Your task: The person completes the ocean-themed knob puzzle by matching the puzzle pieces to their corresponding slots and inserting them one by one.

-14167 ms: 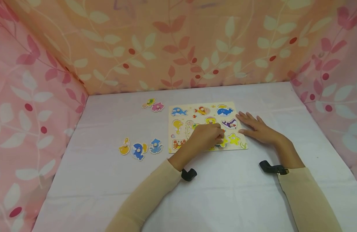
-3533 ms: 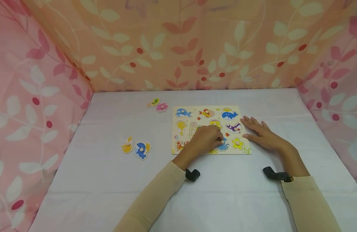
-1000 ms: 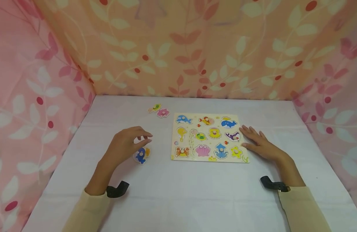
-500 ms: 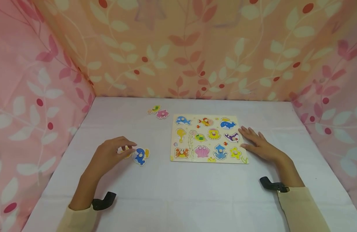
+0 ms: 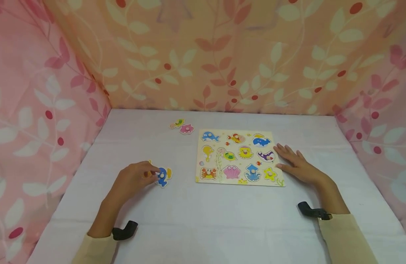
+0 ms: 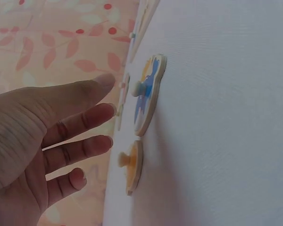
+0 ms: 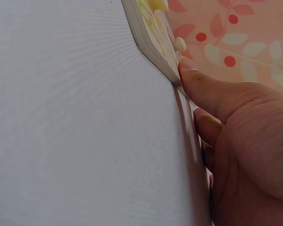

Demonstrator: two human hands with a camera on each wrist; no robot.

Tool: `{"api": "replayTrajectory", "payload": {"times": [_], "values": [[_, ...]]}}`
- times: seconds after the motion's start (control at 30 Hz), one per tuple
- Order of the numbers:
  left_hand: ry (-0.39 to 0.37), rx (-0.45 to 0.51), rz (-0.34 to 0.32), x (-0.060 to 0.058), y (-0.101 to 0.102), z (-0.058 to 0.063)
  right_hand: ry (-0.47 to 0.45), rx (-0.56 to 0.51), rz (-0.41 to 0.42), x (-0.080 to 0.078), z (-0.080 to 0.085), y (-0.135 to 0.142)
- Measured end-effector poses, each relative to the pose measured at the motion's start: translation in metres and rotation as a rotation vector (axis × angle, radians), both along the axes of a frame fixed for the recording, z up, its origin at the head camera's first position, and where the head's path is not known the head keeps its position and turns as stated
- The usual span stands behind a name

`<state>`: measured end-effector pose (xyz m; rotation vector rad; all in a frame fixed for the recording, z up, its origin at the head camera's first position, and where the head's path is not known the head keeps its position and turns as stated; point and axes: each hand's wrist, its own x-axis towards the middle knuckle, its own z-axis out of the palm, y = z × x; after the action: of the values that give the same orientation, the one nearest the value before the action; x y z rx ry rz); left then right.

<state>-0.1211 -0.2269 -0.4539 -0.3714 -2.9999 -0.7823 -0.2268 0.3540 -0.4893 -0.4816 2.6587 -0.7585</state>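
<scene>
In the head view, my left hand (image 5: pixel 131 179) is over the left of the table, its fingertips overlapping a blue dolphin puzzle piece (image 5: pixel 163 182). The left wrist view shows the thumb and fingers loosely bent and apart, just short of the piece's round knob (image 6: pixel 138 88). Beside it lies a yellow knobbed piece (image 6: pixel 133 172), mostly hidden behind the hand from above. My right hand (image 5: pixel 296 165) lies flat with spread fingers along the right edge of the puzzle board (image 5: pixel 199 148), thumb tip (image 7: pixel 187 66) against that edge.
Beyond the left hand lie a green-and-yellow turtle piece (image 5: pixel 178 123) and a pink piece (image 5: pixel 187 129). Several knobbed pieces sit in the board, among them a crab (image 5: pixel 208 173), a squid (image 5: pixel 252 173) and a starfish (image 5: pixel 270 174). Floral curtains (image 5: pixel 203 55) surround the white table.
The squid piece has gone from the table into the board. My left hand has since come back left from the board to the dolphin piece. The right hand stays at the board's edge.
</scene>
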Motion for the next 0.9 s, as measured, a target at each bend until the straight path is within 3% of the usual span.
{"api": "replayTrajectory", "payload": {"times": [0.3, 0.9], "values": [[-0.051, -0.012, -0.014, 0.0, 0.007, -0.007, -0.001, -0.02, -0.001, 0.0, 0.002, -0.001], [0.016, -0.037, 0.0, -0.005, 0.011, -0.016, -0.021, -0.01, -0.014, 0.003, 0.006, -0.004]]}}
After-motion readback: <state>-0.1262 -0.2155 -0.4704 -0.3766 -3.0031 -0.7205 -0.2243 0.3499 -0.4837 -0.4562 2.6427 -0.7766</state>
